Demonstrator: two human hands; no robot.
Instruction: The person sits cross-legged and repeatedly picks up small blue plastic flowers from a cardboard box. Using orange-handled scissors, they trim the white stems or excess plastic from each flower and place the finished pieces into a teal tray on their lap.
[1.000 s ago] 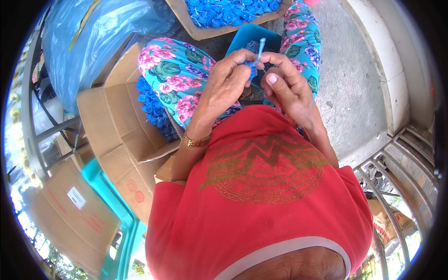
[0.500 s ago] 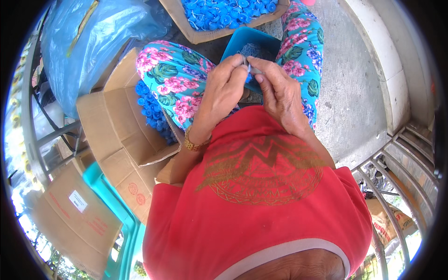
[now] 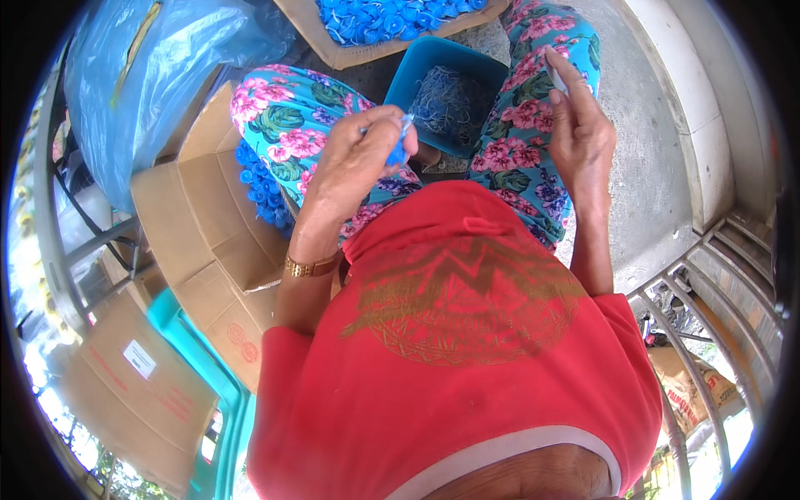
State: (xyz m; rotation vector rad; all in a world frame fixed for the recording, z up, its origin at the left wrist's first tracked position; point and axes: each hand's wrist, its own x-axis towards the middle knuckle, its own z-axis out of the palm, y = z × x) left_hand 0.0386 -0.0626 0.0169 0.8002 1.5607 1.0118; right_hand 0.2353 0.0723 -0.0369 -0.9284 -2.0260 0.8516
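Observation:
My left hand point(image 3: 354, 154) is closed round a small blue plastic piece point(image 3: 397, 154), with a pale bit showing at the fingertips. It is held above my lap, left of a blue bin point(image 3: 400, 83) that contains a tangle of whitish and blue strands point(image 3: 450, 96). My right hand point(image 3: 581, 133) is raised over my right knee, right of the bin. Its thumb and forefinger pinch a small pale grey strip point(image 3: 557, 80), whose kind I cannot make out.
A cardboard tray point(image 3: 350, 58) of many blue plastic pieces point(image 3: 387, 18) stands beyond the bin. More blue pieces point(image 3: 265, 196) lie in an open carton point(image 3: 179, 200) at my left. Blue plastic sheeting point(image 3: 167, 83), a teal chair point(image 3: 237, 417) and metal railings point(image 3: 708, 350) are around me.
My hands were together over the bin and have parted. The left drew back leftward with the blue piece; the right moved right with the pale strip.

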